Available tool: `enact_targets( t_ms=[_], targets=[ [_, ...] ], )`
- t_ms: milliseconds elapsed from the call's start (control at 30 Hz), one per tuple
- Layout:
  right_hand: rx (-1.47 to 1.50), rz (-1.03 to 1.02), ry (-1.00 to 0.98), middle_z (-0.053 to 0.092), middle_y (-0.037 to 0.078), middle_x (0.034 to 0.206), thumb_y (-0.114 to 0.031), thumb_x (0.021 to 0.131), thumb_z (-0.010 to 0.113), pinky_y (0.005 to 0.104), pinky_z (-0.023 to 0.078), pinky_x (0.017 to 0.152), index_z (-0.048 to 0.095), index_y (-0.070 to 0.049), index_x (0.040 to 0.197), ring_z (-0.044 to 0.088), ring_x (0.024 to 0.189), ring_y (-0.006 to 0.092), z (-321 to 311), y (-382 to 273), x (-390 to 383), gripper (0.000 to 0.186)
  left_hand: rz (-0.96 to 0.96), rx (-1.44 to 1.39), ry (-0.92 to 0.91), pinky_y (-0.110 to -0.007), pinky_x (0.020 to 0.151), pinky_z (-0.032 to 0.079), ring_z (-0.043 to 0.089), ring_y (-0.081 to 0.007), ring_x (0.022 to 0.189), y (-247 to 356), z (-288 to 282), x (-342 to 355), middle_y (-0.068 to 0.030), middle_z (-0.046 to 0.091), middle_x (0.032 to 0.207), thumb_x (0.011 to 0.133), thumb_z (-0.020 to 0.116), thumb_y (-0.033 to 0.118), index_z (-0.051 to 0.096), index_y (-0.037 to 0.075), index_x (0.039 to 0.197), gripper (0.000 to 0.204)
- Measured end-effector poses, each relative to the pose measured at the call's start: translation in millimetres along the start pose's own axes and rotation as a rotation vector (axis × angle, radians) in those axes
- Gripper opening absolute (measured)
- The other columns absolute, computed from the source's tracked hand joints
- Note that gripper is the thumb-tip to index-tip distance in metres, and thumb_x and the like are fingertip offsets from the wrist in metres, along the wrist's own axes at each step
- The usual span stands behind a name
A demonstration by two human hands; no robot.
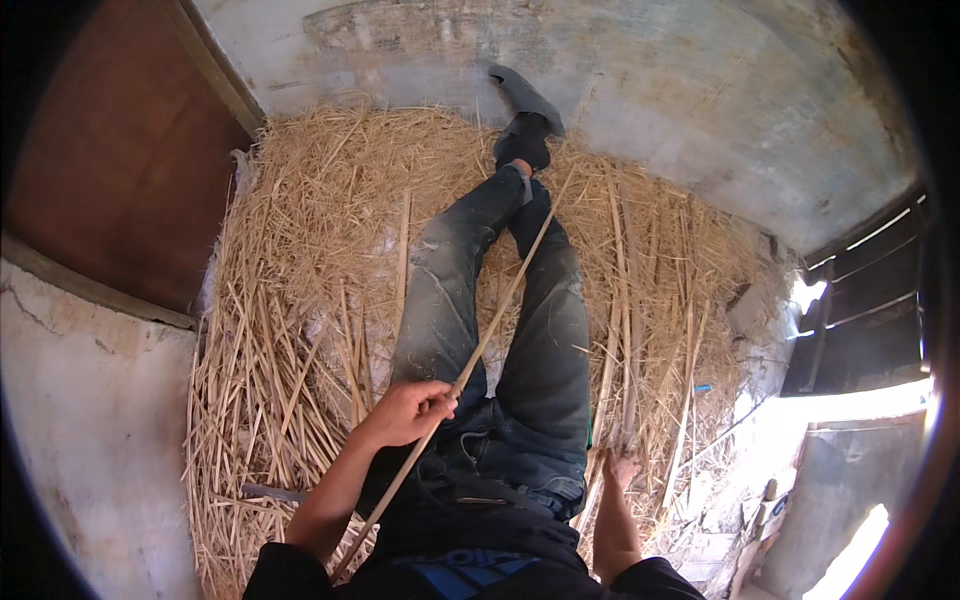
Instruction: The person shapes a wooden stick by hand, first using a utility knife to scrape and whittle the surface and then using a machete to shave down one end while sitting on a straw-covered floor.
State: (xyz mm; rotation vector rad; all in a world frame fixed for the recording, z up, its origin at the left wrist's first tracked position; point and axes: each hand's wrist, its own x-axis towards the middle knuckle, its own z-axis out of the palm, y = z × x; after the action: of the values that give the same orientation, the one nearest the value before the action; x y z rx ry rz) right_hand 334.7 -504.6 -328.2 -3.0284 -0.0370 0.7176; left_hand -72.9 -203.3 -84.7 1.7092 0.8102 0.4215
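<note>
A long, thin cane stalk (513, 285) slants across my legs, from beside my lap up towards my shins. My left hand (408, 412) is closed round it near its middle, above my left thigh. The lower end of the stalk passes by my left forearm. My right hand (620, 468) is low beside my right hip, at the near end of several pale stalks (628, 370) lying on the straw. Its fingers look curled, and what they hold is too small to make out. A bit of green shows between that hand and my hip.
My outstretched legs (545, 330) rest on loose straw (340, 190). Peeled canes (262, 400) are heaped at the left. A small blue object (703, 388) lies at the right. A plastered wall (680, 90) rises ahead, a brown door panel (120, 160) stands left, and dark slats (860, 320) are at the right.
</note>
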Motion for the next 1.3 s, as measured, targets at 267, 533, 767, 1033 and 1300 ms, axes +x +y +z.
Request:
enact_targets(
  t_ms=[267, 533, 767, 1033, 1300],
  targets=[
    [-0.111, 0.013, 0.033, 0.051, 0.029, 0.136, -0.054, 0.084, 0.072, 0.0577, 0.040, 0.102, 0.044, -0.014, 0.143, 0.049, 0.128, 0.0416, 22.7, 101.2, -5.7, 0.076, -0.074, -0.058, 0.031, -0.027, 0.050, 0.044, 0.058, -0.0073, 0.055, -7.2, 4.1, -10.2, -0.0059, 0.073, 0.079, 0.097, 0.066, 0.025, 0.065, 0.000, 0.104, 0.025],
    [0.036, -0.033, 0.012, 0.064, 0.025, 0.117, -0.039, 0.085, 0.074, 0.0530, 0.047, 0.095, 0.056, -0.006, 0.126, 0.060, 0.114, 0.0407, 4.0, 108.9, 5.3, 0.056, -0.080, 0.014, -0.014, -0.026, 0.049, 0.043, 0.057, -0.0073, 0.053, 1.6, 0.4, -6.2, -0.0060, 0.073, 0.077, 0.097, 0.067, 0.026, 0.065, 0.000, 0.104, 0.027],
    [0.697, -0.422, 0.041, 0.063, 0.020, 0.117, -0.032, 0.095, 0.064, 0.0433, 0.053, 0.091, 0.055, 0.000, 0.131, 0.062, 0.107, 0.0313, -65.1, -79.1, -30.1, 0.050, 0.043, -0.321, 0.079, -0.022, 0.055, 0.047, 0.062, -0.0048, 0.064, 6.9, 20.1, -6.7, -0.0043, 0.071, 0.077, 0.097, 0.067, 0.016, 0.065, -0.002, 0.117, 0.027],
    [1.097, -0.931, -0.799, 0.069, 0.013, 0.104, -0.048, 0.103, 0.049, 0.0227, 0.043, 0.059, 0.048, 0.000, 0.142, 0.055, 0.068, 0.0091, -156.4, -284.8, -176.1, 0.061, 0.157, -0.216, 0.038, -0.023, 0.059, 0.050, 0.062, -0.0073, 0.065, 19.6, 25.8, -26.4, -0.0064, 0.073, 0.083, 0.096, 0.067, 0.011, 0.062, 0.001, 0.132, 0.037],
    [1.169, -0.993, -0.995, 0.059, 0.005, 0.066, -0.012, 0.102, 0.053, 0.0203, 0.038, 0.042, 0.053, -0.007, 0.113, 0.053, 0.051, 0.0103, -175.9, -318.4, -236.3, 0.013, -0.032, 0.280, 0.574, -0.041, 0.102, 0.042, 0.055, -0.0350, 0.118, -49.0, -33.3, -75.3, -0.0205, 0.055, 0.135, 0.100, 0.057, 0.022, 0.049, 0.003, 0.144, 0.049]
  ],
)
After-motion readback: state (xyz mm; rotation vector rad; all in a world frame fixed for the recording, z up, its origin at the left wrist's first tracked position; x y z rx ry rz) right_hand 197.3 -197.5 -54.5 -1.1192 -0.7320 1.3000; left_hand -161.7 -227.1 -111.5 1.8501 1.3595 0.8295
